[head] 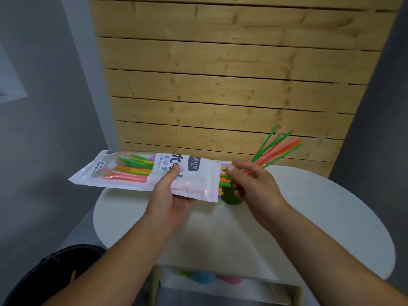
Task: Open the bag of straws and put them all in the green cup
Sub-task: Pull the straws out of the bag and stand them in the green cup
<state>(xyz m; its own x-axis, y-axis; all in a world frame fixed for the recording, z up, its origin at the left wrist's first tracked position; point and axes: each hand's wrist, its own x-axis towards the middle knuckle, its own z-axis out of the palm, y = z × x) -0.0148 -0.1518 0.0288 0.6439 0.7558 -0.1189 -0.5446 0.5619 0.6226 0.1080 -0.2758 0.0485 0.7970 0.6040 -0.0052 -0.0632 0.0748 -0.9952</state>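
A single wide head view looks forward and down, close over the white table (320,195).

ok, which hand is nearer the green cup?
Right. The right hand partly covers the green cup, pinching the straws; the left hand holds the bag farther left.

Straight ahead, a pale pine panel of horizontal slats (231,85) fills the far side, with dark gaps between the boards. A smooth grey wall (50,120) runs down the left, and a pale rectangular frame (11,85) sits at its edge. In the middle is a round white tabletop (309,217). Near left is a dark round bin (55,272). Below the table's near edge, a white open box (254,288) holds blurred blue, pink and green shapes.
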